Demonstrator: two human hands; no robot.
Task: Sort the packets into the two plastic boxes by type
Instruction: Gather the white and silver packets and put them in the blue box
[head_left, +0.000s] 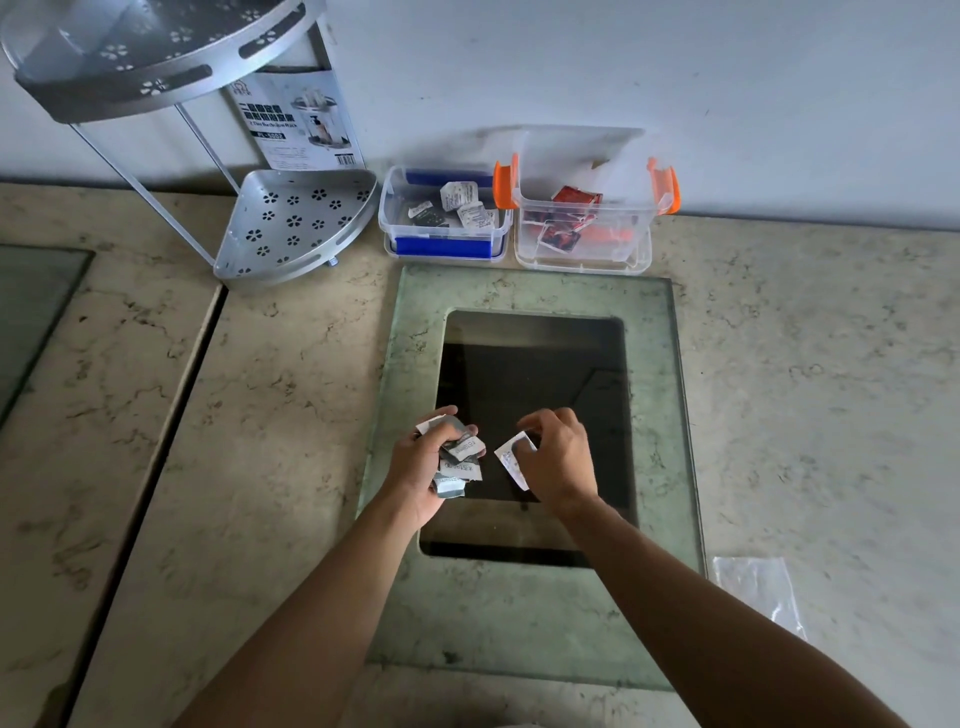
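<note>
Head cam: marble counter (810, 395) against a plain wall, dark cutout (530, 384) mid-slab. Left hand (418, 467) clutches a bunch of grey packets (460, 460), right hand (558, 457) pinches 1 packet (514, 457). 2 boxes, blue-clipped (441, 215) and orange-clipped (584, 228), sit at the wall; bare counter between.

Both bare forearms rise from the bottom edge toward the middle of the frame, converging slightly. The left hand (418, 467) sits left of centre, palm turned inward, fingers curled in a closed grip around a bunch of packets (460, 460). The right hand (558, 457), back up, pinches a single packet (514, 457) between thumb and fingertips
</note>
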